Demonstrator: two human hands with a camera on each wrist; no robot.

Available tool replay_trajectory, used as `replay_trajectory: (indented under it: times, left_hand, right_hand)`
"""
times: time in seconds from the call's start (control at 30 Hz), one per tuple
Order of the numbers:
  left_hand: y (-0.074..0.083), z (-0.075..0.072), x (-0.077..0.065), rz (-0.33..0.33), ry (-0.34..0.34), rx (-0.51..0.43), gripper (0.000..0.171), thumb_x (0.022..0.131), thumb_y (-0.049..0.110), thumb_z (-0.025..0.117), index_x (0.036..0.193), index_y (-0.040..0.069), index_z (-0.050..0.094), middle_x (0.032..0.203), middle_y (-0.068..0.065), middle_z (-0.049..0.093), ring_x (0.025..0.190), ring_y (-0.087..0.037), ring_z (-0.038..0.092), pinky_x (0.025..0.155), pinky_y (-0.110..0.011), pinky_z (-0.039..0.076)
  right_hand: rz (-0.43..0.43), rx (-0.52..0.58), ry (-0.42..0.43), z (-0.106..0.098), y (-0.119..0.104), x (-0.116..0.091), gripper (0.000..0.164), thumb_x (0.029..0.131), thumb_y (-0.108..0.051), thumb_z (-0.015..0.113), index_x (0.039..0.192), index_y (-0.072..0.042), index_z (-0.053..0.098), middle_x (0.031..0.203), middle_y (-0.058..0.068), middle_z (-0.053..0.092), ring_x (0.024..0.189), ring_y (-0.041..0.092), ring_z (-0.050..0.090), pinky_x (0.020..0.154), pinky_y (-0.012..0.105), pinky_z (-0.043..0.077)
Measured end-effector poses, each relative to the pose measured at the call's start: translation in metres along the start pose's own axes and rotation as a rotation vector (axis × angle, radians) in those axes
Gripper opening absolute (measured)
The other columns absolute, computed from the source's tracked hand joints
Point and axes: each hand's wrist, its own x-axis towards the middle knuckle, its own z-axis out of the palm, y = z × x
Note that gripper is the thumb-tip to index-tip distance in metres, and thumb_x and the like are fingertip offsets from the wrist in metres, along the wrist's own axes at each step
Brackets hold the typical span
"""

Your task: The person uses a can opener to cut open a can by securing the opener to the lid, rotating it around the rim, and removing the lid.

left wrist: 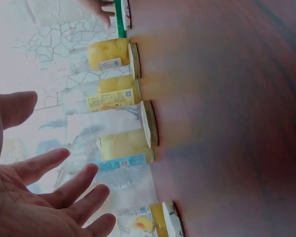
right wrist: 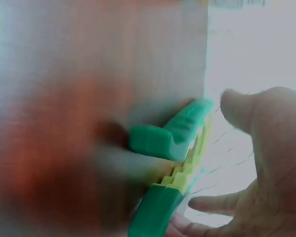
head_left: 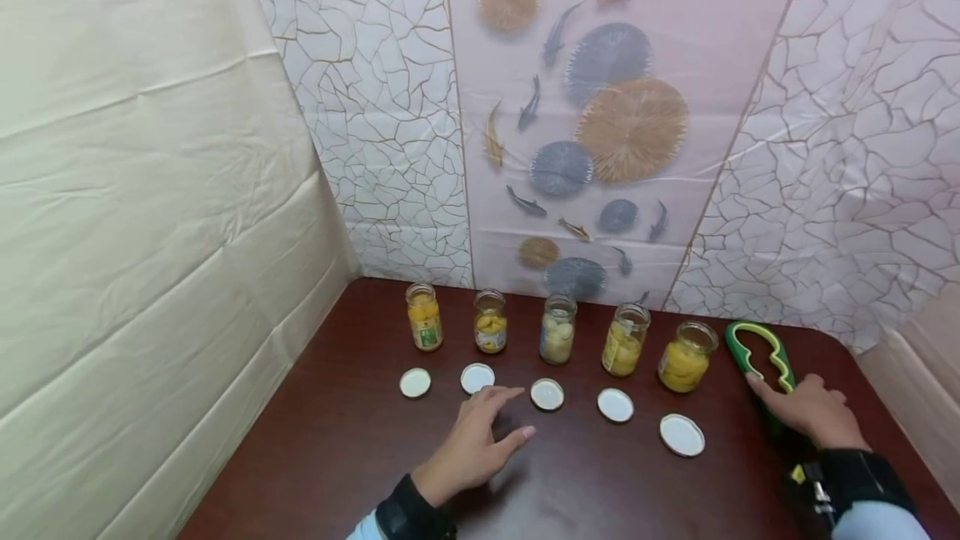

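On the right of the table lies a green jar opener [head_left: 738,347] with a yellow-green toothed inner edge. My right hand [head_left: 817,415] is at its near end, thumb beside the toothed edge. In the right wrist view the thumb and fingers are spread apart around the jar opener [right wrist: 155,210], not closed on it. My left hand [head_left: 468,444] hovers over the table with fingers extended and holds nothing. Near its fingertips are two white lids, one [head_left: 477,377] partly behind the hand and another [head_left: 547,394] to its right.
Several lidless glass jars of yellow or pale fruit stand in a row at the back, from the leftmost jar [head_left: 425,325] to the rightmost jar [head_left: 684,363]. A lid lies before each, including the far-left lid [head_left: 415,382] and the largest lid [head_left: 682,435]. Patterned cloth [head_left: 390,107] hangs behind.
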Motion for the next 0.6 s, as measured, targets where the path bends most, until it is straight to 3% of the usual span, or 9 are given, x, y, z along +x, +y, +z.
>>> replay_trajectory:
  times: [0.17, 0.37, 0.47, 0.6]
  left_hand:
    - [-0.002, -0.004, -0.001, -0.011, 0.011, 0.006, 0.055, 0.098, 0.053, 0.063, 0.146, 0.026, 0.054, 0.142, -0.009, 0.057, 0.132, -0.026, 0.049, 0.108, -0.062, 0.036]
    - [-0.004, -0.004, -0.006, -0.046, -0.030, -0.065, 0.055, 0.097, 0.056, 0.062, 0.146, 0.032, 0.053, 0.144, -0.008, 0.056, 0.133, -0.025, 0.049, 0.108, -0.064, 0.035]
    - [-0.003, -0.004, -0.008, -0.044, -0.026, -0.069, 0.054, 0.098, 0.056, 0.061, 0.146, 0.033, 0.053, 0.144, -0.007, 0.056, 0.133, -0.023, 0.049, 0.108, -0.064, 0.034]
    - [0.001, -0.003, -0.011, -0.016, 0.001, -0.041, 0.055, 0.098, 0.054, 0.062, 0.146, 0.029, 0.054, 0.143, -0.006, 0.057, 0.133, -0.022, 0.049, 0.108, -0.063, 0.035]
  right_hand:
    - [-0.075, 0.014, 0.158, 0.007, 0.001, -0.032, 0.117, 0.093, -0.074, 0.047, 0.128, 0.034, 0.018, 0.111, 0.056, 0.032, 0.105, 0.069, 0.040, 0.083, 0.070, 0.044]
    - [-0.296, 0.053, 0.421, 0.024, -0.010, -0.085, 0.108, 0.094, -0.060, 0.061, 0.137, 0.031, 0.021, 0.109, 0.060, 0.036, 0.094, 0.073, 0.042, 0.073, 0.074, 0.039]
    - [-0.352, 0.033, 0.418, 0.042, -0.020, -0.112, 0.104, 0.094, -0.060, 0.063, 0.138, 0.028, 0.029, 0.114, 0.058, 0.041, 0.098, 0.071, 0.044, 0.074, 0.075, 0.040]
    - [-0.360, -0.024, 0.309, 0.062, -0.035, -0.136, 0.103, 0.093, -0.066, 0.059, 0.138, 0.024, 0.035, 0.120, 0.053, 0.046, 0.104, 0.066, 0.048, 0.079, 0.074, 0.043]
